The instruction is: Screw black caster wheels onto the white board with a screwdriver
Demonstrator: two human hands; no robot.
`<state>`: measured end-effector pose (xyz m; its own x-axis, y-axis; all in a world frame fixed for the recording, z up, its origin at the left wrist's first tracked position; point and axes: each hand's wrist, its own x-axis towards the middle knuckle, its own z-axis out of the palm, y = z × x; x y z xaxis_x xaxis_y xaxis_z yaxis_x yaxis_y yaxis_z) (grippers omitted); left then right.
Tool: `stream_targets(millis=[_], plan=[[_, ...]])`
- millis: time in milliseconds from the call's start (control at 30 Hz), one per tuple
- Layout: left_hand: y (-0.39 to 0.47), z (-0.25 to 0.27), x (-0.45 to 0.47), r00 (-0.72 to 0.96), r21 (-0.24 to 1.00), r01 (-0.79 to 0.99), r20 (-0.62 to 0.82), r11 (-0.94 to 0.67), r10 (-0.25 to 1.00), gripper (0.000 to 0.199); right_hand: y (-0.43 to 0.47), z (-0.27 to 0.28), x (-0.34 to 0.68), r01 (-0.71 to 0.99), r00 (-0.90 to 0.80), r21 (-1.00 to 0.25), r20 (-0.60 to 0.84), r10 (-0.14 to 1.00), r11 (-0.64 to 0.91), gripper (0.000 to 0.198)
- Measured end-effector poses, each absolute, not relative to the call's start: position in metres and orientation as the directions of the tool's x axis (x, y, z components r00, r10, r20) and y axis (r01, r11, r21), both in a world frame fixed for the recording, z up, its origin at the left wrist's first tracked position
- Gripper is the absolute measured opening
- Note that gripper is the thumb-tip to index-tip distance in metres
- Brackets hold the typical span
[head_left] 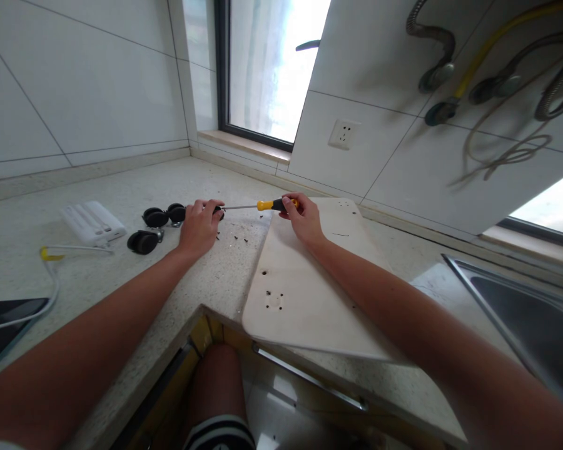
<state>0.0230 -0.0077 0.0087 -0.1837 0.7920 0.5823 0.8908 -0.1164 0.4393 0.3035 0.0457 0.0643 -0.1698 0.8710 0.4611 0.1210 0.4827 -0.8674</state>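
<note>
My right hand (303,219) is closed around the black and yellow handle of a screwdriver (265,205). Its metal shaft runs level to the left, with the tip at the fingers of my left hand (199,226). Those fingers are curled on a black piece (219,214), mostly hidden, so its kind is unclear. Black caster wheels (156,217) lie just left of that hand, one of them (143,242) nearer to me. Several small dark screws (236,237) are scattered on the counter between my hands. Under my right hand and forearm lies a pale board (304,281) with groups of holes near its corners.
A white power bank (94,222) with a white cable and a dark phone-like device (9,319) are at left. At right is a metal sink (520,319). A window, a wall socket (344,134) and hanging hoses (488,50) are behind. The counter's front edge (201,307) has an inside corner.
</note>
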Motion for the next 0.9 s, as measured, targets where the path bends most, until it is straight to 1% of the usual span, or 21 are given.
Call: stream_targets(millis=[233, 400, 533, 600, 767, 900], plan=[[-0.010, 0.010, 0.025, -0.176, 0.434, 0.893, 0.582, -0.120, 0.794, 0.029, 0.044, 0.066, 0.303, 0.100, -0.172, -0.878, 0.449, 0.877, 0.469, 0.029], [-0.011, 0.011, 0.025, -0.178, 0.433, 0.894, 0.584, -0.117, 0.792, 0.029, 0.049, 0.065, 0.306, 0.113, -0.081, -0.886, 0.442, 0.893, 0.449, 0.030], [-0.012, 0.011, 0.025, -0.159, 0.420, 0.898, 0.592, -0.134, 0.790, 0.032, 0.055, 0.062, 0.308, 0.158, 0.024, -0.886, 0.445, 0.895, 0.436, 0.032], [-0.012, 0.010, 0.024, -0.151, 0.414, 0.900, 0.595, -0.139, 0.789, 0.034, 0.057, 0.060, 0.309, 0.180, 0.051, -0.879, 0.457, 0.888, 0.442, 0.032], [-0.010, 0.008, 0.023, -0.136, 0.406, 0.901, 0.599, -0.152, 0.789, 0.037, 0.058, 0.057, 0.309, 0.247, 0.043, -0.836, 0.515, 0.856, 0.490, 0.033], [-0.010, 0.008, 0.023, -0.140, 0.407, 0.901, 0.602, -0.152, 0.786, 0.038, 0.057, 0.058, 0.311, 0.355, 0.034, -0.765, 0.585, 0.810, 0.537, 0.033]])
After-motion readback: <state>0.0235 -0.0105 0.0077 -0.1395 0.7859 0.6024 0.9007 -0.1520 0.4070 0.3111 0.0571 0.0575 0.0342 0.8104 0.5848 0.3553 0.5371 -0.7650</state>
